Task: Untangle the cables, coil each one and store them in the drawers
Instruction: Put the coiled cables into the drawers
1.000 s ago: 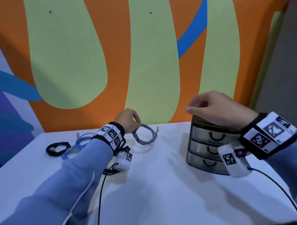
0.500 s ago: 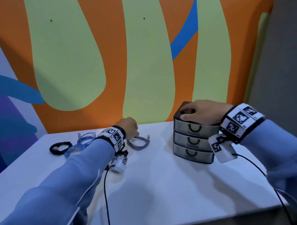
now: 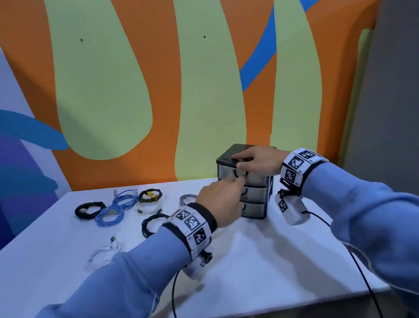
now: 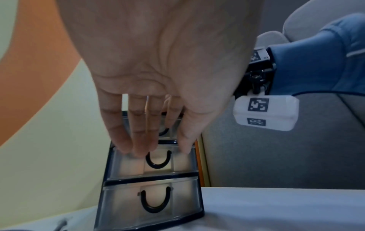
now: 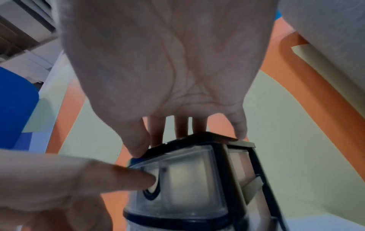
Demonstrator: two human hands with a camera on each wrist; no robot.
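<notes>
The table (image 3: 256,257) carries the drawer unit (image 3: 258,206) at its far right, all drawers shut. Coiled cables (image 3: 124,205) lie well apart to its left, none stored yet. Your right hand (image 3: 259,160) rests flat on the unit's top, fingers straight, holding nothing. Your left hand (image 3: 223,201) reaches, fingers extended, to the top drawer's handle (image 5: 151,193). Hook it and pull straight while pressing down.

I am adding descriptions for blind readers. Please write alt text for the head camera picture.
A person's left hand reaches its fingers to the top drawer's handle of a small three-drawer unit, while the right hand rests on the unit's black top. Coiled black, blue, grey and white cables lie on the white table to the left.
</notes>
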